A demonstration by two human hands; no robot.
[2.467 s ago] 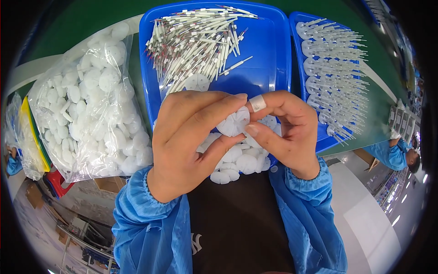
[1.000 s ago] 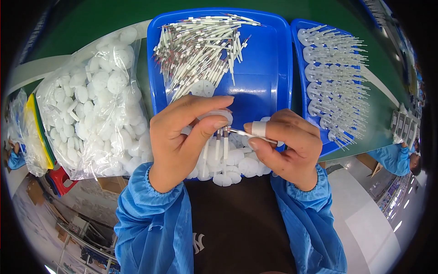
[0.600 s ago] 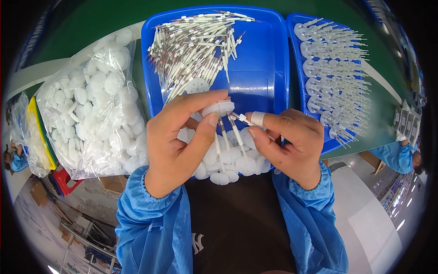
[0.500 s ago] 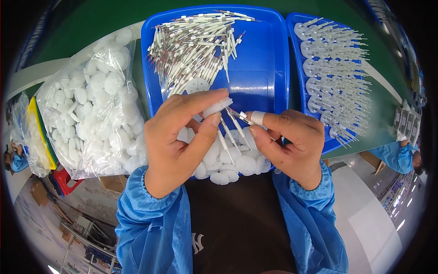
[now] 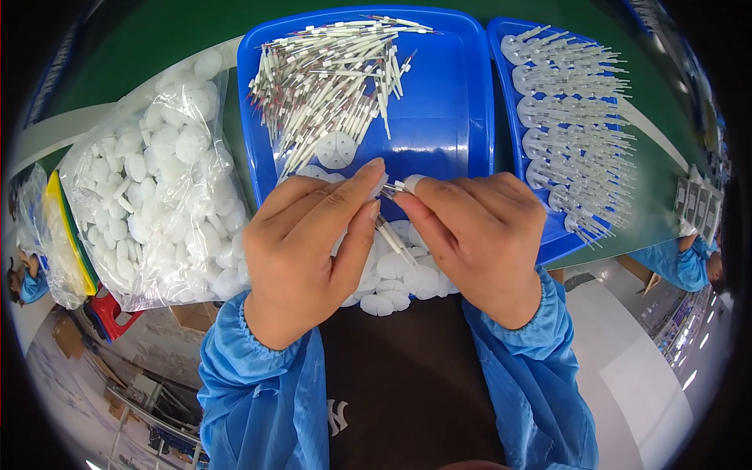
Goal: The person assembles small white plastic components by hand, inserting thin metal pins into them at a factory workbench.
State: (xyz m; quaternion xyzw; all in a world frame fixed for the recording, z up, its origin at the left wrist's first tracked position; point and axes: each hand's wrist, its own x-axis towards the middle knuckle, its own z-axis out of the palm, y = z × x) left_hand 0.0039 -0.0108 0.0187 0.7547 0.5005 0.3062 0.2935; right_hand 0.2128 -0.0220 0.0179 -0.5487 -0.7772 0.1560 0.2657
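My left hand pinches a white plastic disc between thumb and fingers, mostly hidden by them. Thin white rods stick out from the disc down toward me. Between the thumb and forefinger of my right hand, a slim white rod with a metal end meets the disc's edge; its far part is hidden in the grip. A white wrap covers that forefinger's tip. Loose white discs lie heaped below my hands. Beyond them, many similar rods are piled in a blue tray.
A clear bag full of white discs stands on the left of the green table. To the right, a second blue tray bears rows of discs with rods. Other people in blue sleeves appear at both far sides.
My right hand has moved up and left, bringing its rod closer against the disc. My left hand has turned, so its fingers cover more of the disc.
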